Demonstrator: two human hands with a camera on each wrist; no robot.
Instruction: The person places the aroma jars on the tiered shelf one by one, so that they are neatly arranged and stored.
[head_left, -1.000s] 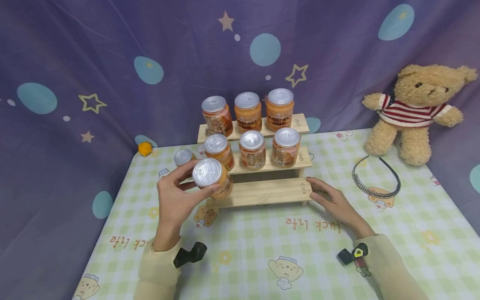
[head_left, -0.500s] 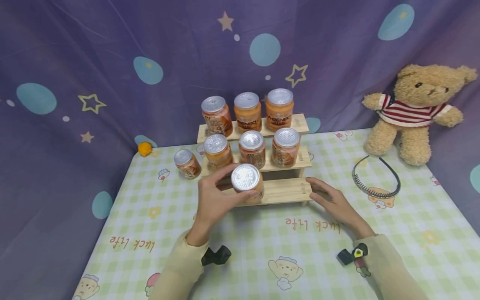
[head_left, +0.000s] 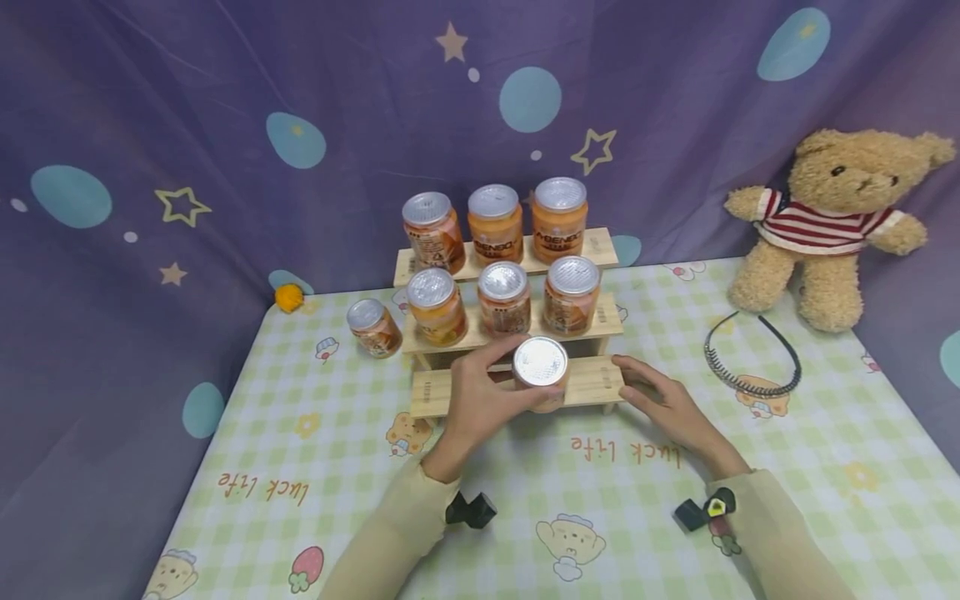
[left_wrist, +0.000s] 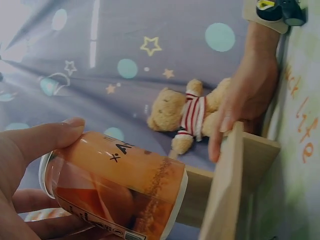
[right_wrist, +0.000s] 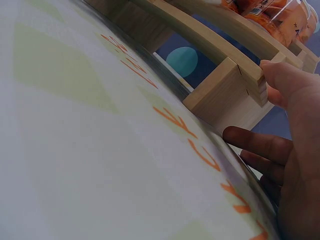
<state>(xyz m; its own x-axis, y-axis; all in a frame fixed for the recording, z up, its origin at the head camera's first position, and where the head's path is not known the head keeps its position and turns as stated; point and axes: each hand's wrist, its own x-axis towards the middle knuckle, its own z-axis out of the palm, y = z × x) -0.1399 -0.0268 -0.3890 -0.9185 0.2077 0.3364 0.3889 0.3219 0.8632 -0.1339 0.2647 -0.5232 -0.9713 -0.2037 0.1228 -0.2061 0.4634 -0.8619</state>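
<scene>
My left hand (head_left: 487, 387) grips a clear jar (left_wrist: 117, 185) with orange contents and a silver lid. In the head view this jar (head_left: 540, 371) is over the right half of the lowest board (head_left: 468, 387) of a three-step wooden stand; whether it touches the board cannot be told. At that board's right end, my right hand (head_left: 667, 404) touches the wood with thumb and index finger. The right wrist view shows the thumb (right_wrist: 285, 77) on the board's corner, the other fingers (right_wrist: 257, 142) extended below beside the support. Matching jars (head_left: 504, 300) stand on both upper steps.
Left of the stand, another jar (head_left: 374, 329) stands on the checked tablecloth (head_left: 262, 400). A yellow ball-like thing (head_left: 288, 297) lies at the back left corner. To the right are a black toothed headband (head_left: 793, 354) and a teddy bear (head_left: 813, 225) in a striped shirt. A patterned purple curtain (head_left: 360, 75) hangs behind.
My left hand has carried the jar rightward along the lowest board, from its left end to its right half, exposing the jar standing at the left. The right hand stays in place.
</scene>
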